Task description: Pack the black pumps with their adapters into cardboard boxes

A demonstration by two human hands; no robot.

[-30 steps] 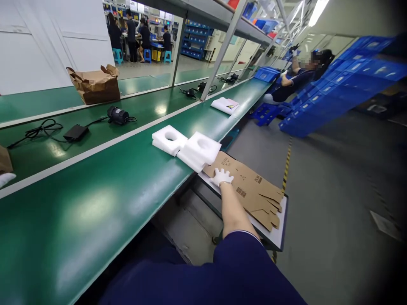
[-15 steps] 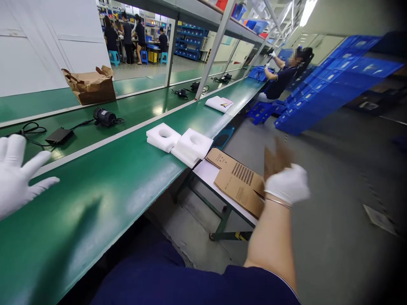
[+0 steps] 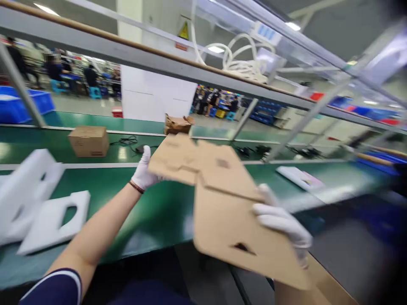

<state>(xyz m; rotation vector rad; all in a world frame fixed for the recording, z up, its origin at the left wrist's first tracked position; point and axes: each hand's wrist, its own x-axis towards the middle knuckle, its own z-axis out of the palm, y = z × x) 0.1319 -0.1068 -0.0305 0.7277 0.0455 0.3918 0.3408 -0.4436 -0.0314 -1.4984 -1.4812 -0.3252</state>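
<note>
A flat, unfolded cardboard box [image 3: 227, 212] spans the space between my hands, above the front edge of the green bench. My left hand [image 3: 145, 173], in a white glove, grips the far left flap; its thumb points up and its other fingers are mostly hidden beneath the board. My right hand [image 3: 282, 220], also gloved, is closed around the right side, near the large flap with a small dark slot. Motion blurs the board and that hand.
White foam pieces [image 3: 57, 220] with cut-outs lie at the left. A closed carton [image 3: 89, 142] and a brown paper bag [image 3: 178, 123] stand farther back. White booklets [image 3: 297, 176] rest on the right of the bench [image 3: 152, 212]. A shelf beam [image 3: 178, 59] crosses overhead.
My view has swung left. My right hand has brought the cardboard from the side stand over to the bench front, and my left hand, empty and spread before, now holds it too.
</note>
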